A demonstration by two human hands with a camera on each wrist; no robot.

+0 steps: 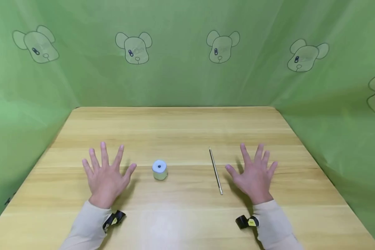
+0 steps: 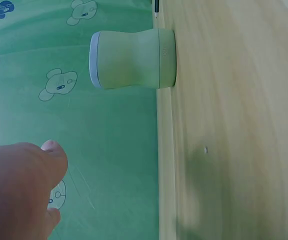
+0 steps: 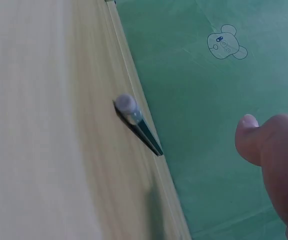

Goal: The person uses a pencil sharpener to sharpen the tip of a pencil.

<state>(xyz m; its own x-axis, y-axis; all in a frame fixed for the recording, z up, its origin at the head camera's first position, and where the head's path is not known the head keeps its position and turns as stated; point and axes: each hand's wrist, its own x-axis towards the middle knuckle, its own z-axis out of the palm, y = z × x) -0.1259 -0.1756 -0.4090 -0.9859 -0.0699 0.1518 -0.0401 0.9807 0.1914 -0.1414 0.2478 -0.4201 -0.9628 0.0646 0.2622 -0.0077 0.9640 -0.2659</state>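
Pencil [image 1: 215,171], one, right of centre in the head view; pale green cylinder [image 1: 160,171] with bluish top, one, upright, left of centre; hands, two: left hand [image 1: 107,177] lower left, right hand [image 1: 254,177] lower right, both raised over the wooden table [image 1: 181,132], fingers straight, spread. Pencil's long axis near-vertical in frame, tip toward top, slightly left; eraser toward bottom.

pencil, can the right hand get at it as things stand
Likely yes: the pencil lies just off the thumb side of the right hand, which is spread and holds nothing, and nothing visible stands between them.
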